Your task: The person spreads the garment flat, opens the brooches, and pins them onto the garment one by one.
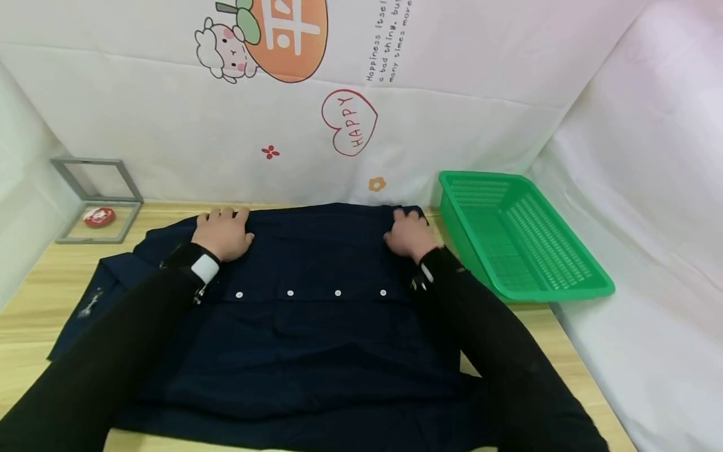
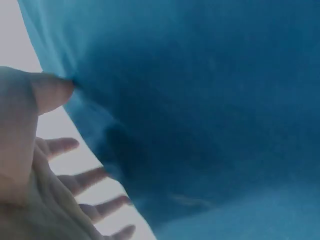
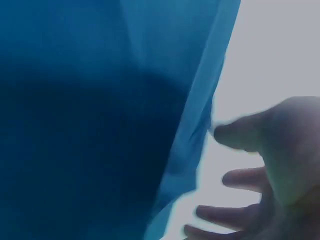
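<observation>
A dark navy shirt (image 1: 316, 339) with a row of small white buttons (image 1: 290, 293) lies spread over the table. On its upper left part rests my left hand (image 1: 224, 233), palm down near the far edge. My right hand (image 1: 412, 235) lies on the cloth near the far right corner. In the left wrist view the thumb (image 2: 52, 92) touches the fabric's edge and the other fingers extend apart. The right wrist view shows fingers (image 3: 227, 216) extended beside the shirt's edge, with the thumb close to the cloth. Neither hand visibly grips the fabric.
A green plastic basket (image 1: 469, 245) stands at the right, close to my right forearm. At the back left is an open grey-framed case (image 1: 131, 220) with a red-and-white round object (image 1: 99, 217) in it. A printed white cloth (image 1: 452, 125) hangs behind the wooden table (image 1: 34, 295).
</observation>
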`<state>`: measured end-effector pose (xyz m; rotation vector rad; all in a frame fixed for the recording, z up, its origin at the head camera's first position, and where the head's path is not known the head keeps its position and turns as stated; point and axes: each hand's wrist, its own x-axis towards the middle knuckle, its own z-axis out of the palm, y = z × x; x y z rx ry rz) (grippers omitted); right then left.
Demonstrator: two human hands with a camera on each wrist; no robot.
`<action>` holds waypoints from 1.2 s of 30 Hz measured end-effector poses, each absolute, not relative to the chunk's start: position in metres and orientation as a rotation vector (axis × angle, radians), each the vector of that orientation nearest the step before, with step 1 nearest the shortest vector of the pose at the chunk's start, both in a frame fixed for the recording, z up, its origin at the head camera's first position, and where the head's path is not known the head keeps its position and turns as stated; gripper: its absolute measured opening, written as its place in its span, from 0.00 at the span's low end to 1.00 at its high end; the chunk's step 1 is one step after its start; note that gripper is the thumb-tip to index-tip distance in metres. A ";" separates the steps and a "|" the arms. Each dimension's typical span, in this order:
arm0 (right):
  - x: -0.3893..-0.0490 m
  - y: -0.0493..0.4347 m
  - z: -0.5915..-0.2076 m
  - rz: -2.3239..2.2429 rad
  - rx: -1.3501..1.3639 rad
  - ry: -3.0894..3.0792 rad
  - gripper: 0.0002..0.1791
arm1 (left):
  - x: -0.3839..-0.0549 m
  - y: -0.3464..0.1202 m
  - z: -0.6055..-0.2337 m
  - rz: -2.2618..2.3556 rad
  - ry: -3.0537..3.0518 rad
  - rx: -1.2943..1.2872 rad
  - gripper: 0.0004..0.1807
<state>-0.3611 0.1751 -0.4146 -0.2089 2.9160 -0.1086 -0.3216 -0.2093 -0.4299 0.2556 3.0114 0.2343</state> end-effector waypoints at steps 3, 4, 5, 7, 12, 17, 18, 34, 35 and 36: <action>-0.317 0.172 -0.416 -0.032 -0.307 2.758 0.46 | -0.304 -0.203 -0.429 0.210 2.957 0.211 0.44; -0.303 0.174 -0.417 0.000 -0.316 2.694 0.48 | -0.299 -0.202 -0.429 0.202 2.921 0.204 0.47; -0.292 0.178 -0.420 0.031 -0.324 2.638 0.50 | -0.295 -0.201 -0.429 0.199 2.880 0.198 0.49; -0.275 0.189 -0.425 0.073 -0.295 2.556 0.52 | -0.289 -0.202 -0.430 0.217 2.791 0.182 0.53; -0.259 0.222 -0.436 0.077 -0.199 2.516 0.53 | -0.285 -0.212 -0.436 0.305 2.656 0.167 0.58; -0.244 0.235 -0.434 0.057 -0.283 2.633 0.51 | -0.285 -0.217 -0.437 0.342 2.624 0.167 0.60; -0.239 0.235 -0.432 0.057 -0.339 2.674 0.50 | -0.285 -0.216 -0.437 0.349 2.622 0.168 0.60; -0.189 0.252 -0.421 0.006 -0.459 2.608 0.49 | -0.282 -0.216 -0.440 0.359 2.681 0.214 0.58; -0.187 0.256 -0.420 -0.017 -0.469 2.629 0.49 | -0.279 -0.216 -0.439 0.350 2.707 0.234 0.57; -0.184 0.259 -0.419 -0.032 -0.484 2.652 0.49 | -0.275 -0.217 -0.439 0.338 2.733 0.259 0.56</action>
